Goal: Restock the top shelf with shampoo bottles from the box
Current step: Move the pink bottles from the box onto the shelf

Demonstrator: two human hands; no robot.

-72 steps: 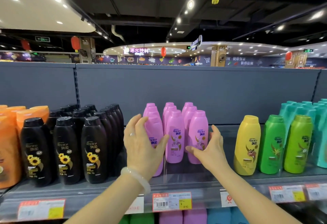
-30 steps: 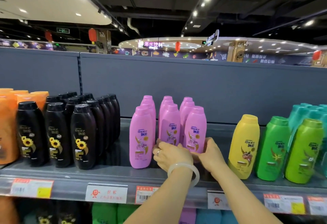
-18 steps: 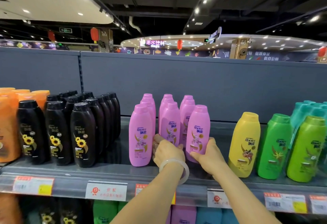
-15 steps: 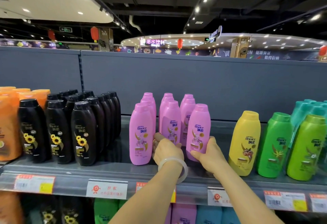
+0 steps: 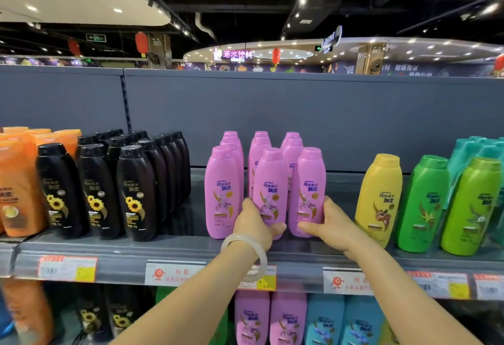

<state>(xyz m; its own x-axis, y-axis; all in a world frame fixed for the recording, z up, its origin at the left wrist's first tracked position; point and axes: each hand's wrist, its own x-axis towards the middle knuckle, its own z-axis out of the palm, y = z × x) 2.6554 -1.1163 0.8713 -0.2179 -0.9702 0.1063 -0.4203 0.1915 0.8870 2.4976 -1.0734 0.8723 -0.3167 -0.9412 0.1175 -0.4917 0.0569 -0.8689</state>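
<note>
My left hand (image 5: 255, 224) was wrapped around the lower part of the middle front pink plastic shampoo bottle (image 5: 270, 192), thumb under its base, fingers (image 5: 246, 204) closed on its left side. My right hand (image 5: 327, 224) held the right front pink plastic shampoo bottle (image 5: 309, 192) in the same way, low down, thumb in front and fingers closed behind it. Both bottles stood upright near the front edge of the grey metal top shelf (image 5: 191, 249), just beside each other, with more pink bottles in rows behind. The box was not in view.

I judged the danger to be tipping. These bottles are tall and narrow, and I gripped them only near the bottom, so a quick push could lean one into the back rows (image 5: 260, 145) and knock them over like dominoes. The left front pink bottle (image 5: 222, 194) touched my left knuckles; a careless move could push it off the front edge.
</note>
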